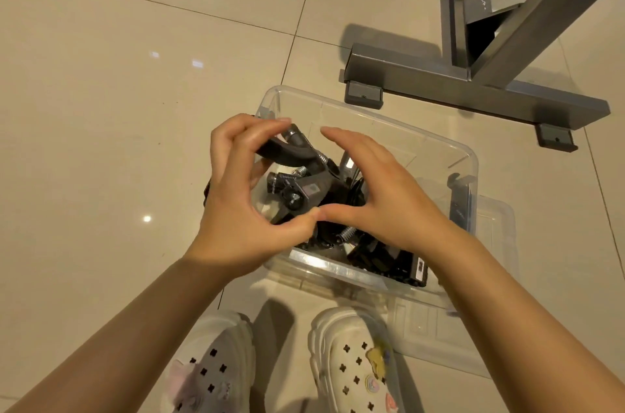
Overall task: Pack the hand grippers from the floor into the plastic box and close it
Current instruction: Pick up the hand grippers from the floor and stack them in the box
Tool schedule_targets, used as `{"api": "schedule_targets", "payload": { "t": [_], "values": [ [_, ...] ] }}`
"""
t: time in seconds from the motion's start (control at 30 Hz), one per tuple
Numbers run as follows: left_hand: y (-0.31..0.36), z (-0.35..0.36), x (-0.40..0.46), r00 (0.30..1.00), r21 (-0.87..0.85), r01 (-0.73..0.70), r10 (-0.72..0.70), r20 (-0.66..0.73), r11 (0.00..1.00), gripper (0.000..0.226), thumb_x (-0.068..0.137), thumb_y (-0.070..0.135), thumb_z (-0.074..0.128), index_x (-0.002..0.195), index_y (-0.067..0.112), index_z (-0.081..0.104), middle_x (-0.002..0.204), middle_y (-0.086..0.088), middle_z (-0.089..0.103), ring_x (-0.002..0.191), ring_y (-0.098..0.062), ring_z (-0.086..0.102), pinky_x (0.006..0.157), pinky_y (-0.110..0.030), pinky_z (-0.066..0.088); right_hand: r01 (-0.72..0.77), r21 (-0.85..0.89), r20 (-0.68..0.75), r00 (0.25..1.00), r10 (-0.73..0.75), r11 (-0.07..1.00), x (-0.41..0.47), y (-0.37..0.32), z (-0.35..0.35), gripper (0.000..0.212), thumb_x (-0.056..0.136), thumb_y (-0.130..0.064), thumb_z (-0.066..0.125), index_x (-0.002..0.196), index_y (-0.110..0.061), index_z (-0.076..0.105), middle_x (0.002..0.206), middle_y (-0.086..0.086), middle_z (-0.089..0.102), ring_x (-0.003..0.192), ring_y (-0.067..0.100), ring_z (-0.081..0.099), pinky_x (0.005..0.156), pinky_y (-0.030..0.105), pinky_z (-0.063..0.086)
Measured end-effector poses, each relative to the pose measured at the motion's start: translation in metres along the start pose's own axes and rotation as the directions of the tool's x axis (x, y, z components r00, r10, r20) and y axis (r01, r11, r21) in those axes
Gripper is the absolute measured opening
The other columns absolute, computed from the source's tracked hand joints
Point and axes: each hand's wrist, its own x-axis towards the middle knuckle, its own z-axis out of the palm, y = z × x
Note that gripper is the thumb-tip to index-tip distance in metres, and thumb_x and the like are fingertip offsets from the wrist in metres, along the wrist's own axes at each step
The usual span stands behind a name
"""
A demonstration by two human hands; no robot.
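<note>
A clear plastic box sits open on the tiled floor, just in front of the person's white clogs. Inside it lies a tangle of black hand grippers with bare metal springs, piled toward the near and left walls; the far right part of the box floor shows bare.

Both hands hover over the box's left half. The left hand has its fingers curled round the curved black handle of one gripper at the box's left rim, with the thumb bent in below, so this grip is closed on that handle. The right hand is spread and arched above the pile, fingers apart and holding nothing; its thumb tip touches the left thumb tip over the middle of the heap.

A clear lid lies flat on the floor under and beyond the box's near right corner, partly hidden by the right forearm.

The grey metal foot of a frame stands just beyond the far rim of the box, near its far corner. To the left of the box the floor is open tile.
</note>
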Motion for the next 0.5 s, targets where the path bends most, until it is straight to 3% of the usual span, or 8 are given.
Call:
{"api": "schedule_targets", "payload": {
  "t": [0.07, 0.17, 0.27, 0.33, 0.43, 0.5],
  "values": [
    [-0.007, 0.007, 0.002, 0.999, 0.142, -0.023, 0.018, 0.036, 0.990, 0.082, 0.058, 0.017, 0.081, 0.129, 0.026, 0.041, 0.124, 0.003, 0.026, 0.118, 0.003, 0.039, 0.098, -0.015, 0.040, -0.044, -0.003, -0.004, 0.999, 0.044, 0.999, 0.006, 0.004, -0.001, 0.088, 0.077, -0.041, 0.074, 0.146, -0.041, 0.019, 0.150, -0.014, 0.028, 0.137, 0.007, 0.025, 0.110, 0.028, 0.025],
    [-0.025, 0.012, -0.001, 0.991, 0.295, 0.084, -0.112, 0.080, 0.952, 0.082, 0.057, 0.024, 0.086, 0.127, 0.031, 0.044, 0.120, 0.010, 0.021, 0.109, 0.005, 0.037, 0.093, -0.004, 0.034, -0.114, -0.027, 0.021, 0.993, 0.115, 0.993, 0.007, 0.013, 0.007, 0.082, 0.080, -0.036, 0.072, 0.146, -0.038, 0.023, 0.150, -0.012, 0.031, 0.137, 0.010, 0.028, 0.110, 0.031, 0.027],
    [-0.032, 0.014, -0.016, 0.977, 0.498, 0.102, -0.180, 0.112, 0.861, 0.077, 0.061, 0.046, 0.080, 0.126, 0.027, 0.046, 0.114, 0.011, 0.026, 0.102, -0.009, 0.042, 0.089, -0.026, 0.044, -0.116, -0.061, 0.097, 0.988, 0.122, 0.991, 0.003, 0.020, 0.015, 0.075, 0.083, -0.037, 0.069, 0.145, -0.035, 0.027, 0.149, -0.011, 0.034, 0.137, 0.012, 0.029, 0.111, 0.034, 0.029],
    [-0.033, 0.010, -0.028, 0.981, 0.597, 0.079, -0.170, 0.097, 0.798, 0.070, 0.065, 0.063, 0.064, 0.123, 0.028, 0.049, 0.112, 0.008, 0.040, 0.099, -0.013, 0.048, 0.094, -0.031, 0.035, -0.105, -0.081, 0.146, 0.982, 0.116, 0.991, 0.003, 0.021, 0.018, 0.071, 0.085, -0.038, 0.067, 0.145, -0.033, 0.029, 0.149, -0.010, 0.034, 0.137, 0.011, 0.029, 0.111, 0.031, 0.027],
    [-0.038, -0.001, -0.035, 0.985, 0.653, 0.066, -0.155, 0.080, 0.755, 0.061, 0.069, 0.067, 0.053, 0.115, 0.027, 0.059, 0.113, 0.006, 0.050, 0.104, -0.017, 0.051, 0.098, -0.029, 0.023, -0.055, -0.168, 0.181, 0.980, 0.085, 0.984, 0.013, 0.022, 0.022, 0.070, 0.086, -0.042, 0.064, 0.145, -0.031, 0.030, 0.149, -0.009, 0.034, 0.138, 0.013, 0.028, 0.112, 0.032, 0.025],
    [-0.046, -0.008, -0.033, 0.988, 0.687, 0.036, -0.131, 0.086, 0.725, 0.060, 0.074, 0.065, 0.051, 0.117, 0.024, 0.059, 0.122, 0.001, 0.051, 0.119, -0.019, 0.045, 0.106, -0.038, 0.020, 0.010, -0.288, 0.212, 0.976, 0.054, 0.957, 0.028, 0.023, 0.024, 0.073, 0.084, -0.048, 0.063, 0.146, -0.032, 0.027, 0.151, -0.004, 0.029, 0.139, 0.019, 0.024, 0.115, 0.036, 0.020]
  ]
}}
